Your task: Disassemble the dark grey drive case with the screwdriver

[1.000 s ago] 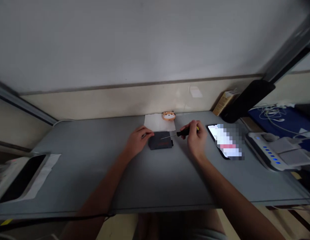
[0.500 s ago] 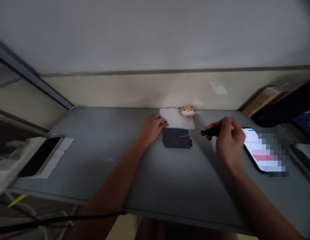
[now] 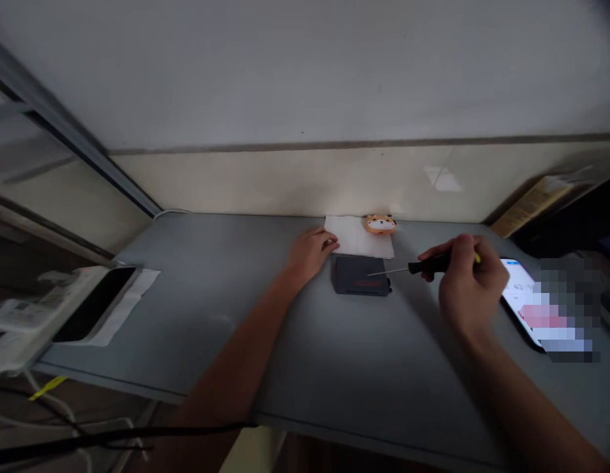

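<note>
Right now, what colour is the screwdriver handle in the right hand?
The screwdriver handle is black, with yellow near its back end; head view.

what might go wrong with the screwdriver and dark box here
1. The screwdriver's tip appears over the top of the dark vented box; a slip might scratch it.
2. The left hand is beside the box without plainly gripping it, so the box might slide if pushed.
3. The right hand is close to the lit smartphone and might bump it.
</note>
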Demonstrator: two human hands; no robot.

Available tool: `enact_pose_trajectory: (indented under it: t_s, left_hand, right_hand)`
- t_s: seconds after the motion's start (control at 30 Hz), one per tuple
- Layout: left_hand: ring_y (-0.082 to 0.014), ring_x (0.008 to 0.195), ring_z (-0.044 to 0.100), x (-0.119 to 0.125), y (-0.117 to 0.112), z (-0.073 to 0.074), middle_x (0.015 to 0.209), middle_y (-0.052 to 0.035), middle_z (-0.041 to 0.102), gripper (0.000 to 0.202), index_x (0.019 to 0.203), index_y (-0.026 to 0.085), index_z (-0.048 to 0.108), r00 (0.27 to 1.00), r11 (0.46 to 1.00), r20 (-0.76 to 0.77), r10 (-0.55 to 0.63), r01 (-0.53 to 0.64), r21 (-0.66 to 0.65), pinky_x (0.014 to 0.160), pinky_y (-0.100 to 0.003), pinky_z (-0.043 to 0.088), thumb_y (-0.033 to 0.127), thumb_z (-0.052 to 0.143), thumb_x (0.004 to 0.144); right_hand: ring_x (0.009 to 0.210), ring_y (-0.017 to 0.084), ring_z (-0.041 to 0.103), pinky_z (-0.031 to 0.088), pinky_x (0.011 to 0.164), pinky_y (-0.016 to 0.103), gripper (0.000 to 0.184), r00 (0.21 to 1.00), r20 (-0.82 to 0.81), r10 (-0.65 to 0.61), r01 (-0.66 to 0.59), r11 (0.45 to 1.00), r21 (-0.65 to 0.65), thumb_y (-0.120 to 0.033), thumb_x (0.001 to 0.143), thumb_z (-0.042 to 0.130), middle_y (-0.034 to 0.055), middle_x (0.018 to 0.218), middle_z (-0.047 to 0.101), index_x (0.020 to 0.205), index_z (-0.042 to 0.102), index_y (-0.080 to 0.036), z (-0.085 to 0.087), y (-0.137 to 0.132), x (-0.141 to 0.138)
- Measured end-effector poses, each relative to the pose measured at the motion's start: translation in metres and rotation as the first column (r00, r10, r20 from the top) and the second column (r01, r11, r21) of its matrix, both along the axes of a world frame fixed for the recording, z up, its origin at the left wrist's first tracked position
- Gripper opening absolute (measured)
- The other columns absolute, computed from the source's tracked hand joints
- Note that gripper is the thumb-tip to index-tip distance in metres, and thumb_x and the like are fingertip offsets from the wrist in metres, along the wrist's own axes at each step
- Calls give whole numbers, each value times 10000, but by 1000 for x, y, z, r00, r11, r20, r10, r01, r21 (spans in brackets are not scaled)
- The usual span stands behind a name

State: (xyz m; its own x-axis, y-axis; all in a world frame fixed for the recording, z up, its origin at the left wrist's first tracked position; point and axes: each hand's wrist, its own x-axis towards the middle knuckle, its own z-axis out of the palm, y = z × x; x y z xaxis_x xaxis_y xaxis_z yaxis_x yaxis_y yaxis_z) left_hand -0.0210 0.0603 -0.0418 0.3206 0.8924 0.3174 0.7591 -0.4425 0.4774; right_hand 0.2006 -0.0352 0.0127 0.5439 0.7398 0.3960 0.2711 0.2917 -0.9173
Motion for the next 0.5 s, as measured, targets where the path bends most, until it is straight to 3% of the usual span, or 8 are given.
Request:
enact_pose_trajectory:
  t_s: [0.3,0.5]
  left_hand:
    - [-253,1142,680,-5,-4,10,1187,-106,734,263,1166,171,719,998,998,-18,-66,65,-18,1040,-404,522,124,506,1020]
    - [-206,976,709,-12,-4,15,1152,-102,741,371,1274,179,678,998,989,30,-55,59,-136,946,-347,560,83,514,955]
  right_hand:
    - [423,114,564,438,408,242,486,999,-33,-11,11,1000,25,-617,919,598,4,554,655,649,523,-220,3,-2,1]
    - [406,107,547,430,405,239,500,996,-93,8,-10,1000,-12,-632,907,598,8,553,658,637,525,-217,0,-1,2]
